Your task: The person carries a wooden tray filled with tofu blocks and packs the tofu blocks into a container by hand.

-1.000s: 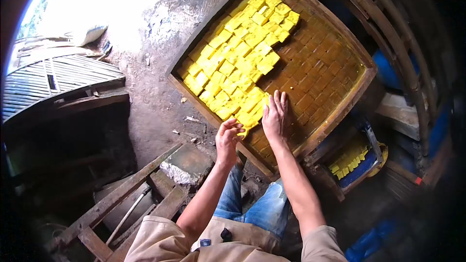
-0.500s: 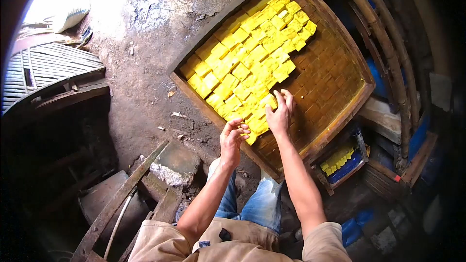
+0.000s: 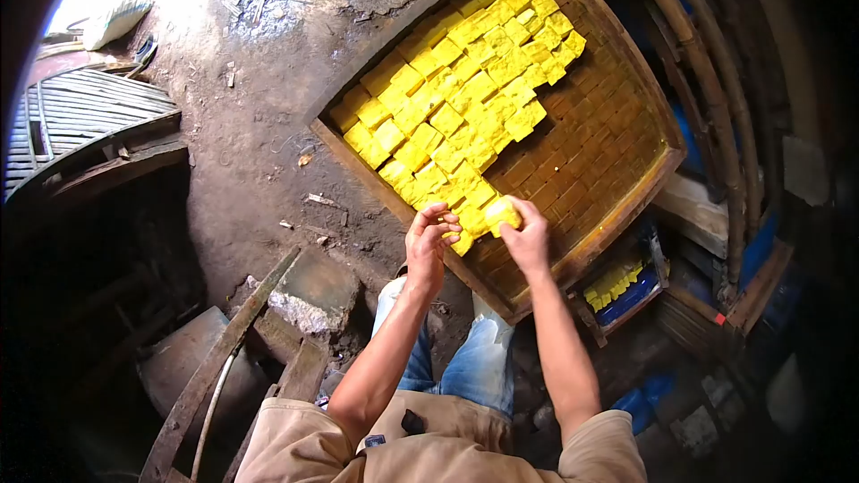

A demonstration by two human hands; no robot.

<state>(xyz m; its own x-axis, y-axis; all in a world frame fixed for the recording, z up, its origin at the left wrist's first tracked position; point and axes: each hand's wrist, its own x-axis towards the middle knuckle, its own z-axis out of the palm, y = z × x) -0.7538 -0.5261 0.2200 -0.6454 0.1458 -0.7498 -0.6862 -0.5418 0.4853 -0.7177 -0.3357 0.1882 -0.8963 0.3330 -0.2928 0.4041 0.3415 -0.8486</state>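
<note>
Many yellow blocks (image 3: 447,94) lie packed together over the left part of a wooden-framed tray (image 3: 591,139) with a brown woven base. My right hand (image 3: 528,237) holds one yellow block (image 3: 502,215) between thumb and fingers, over the lower edge of the packed group. My left hand (image 3: 431,241) is beside the group's lowest corner, above the tray's near-left rim, fingers curled and apart, with nothing visible in it. Whether its fingertips touch the nearest blocks cannot be told.
A smaller crate (image 3: 626,291) with yellow pieces and a blue lining sits below the tray's right side. Concrete block (image 3: 315,291) and wooden beams (image 3: 210,362) stand at lower left. A slatted bamboo surface (image 3: 98,121) is at far left; curved bamboo poles (image 3: 716,80) rise at right.
My right hand has pulled back toward me from the block group and now holds a block clear in its grip. My left hand has stayed near the tray's corner. The view has shifted slightly.
</note>
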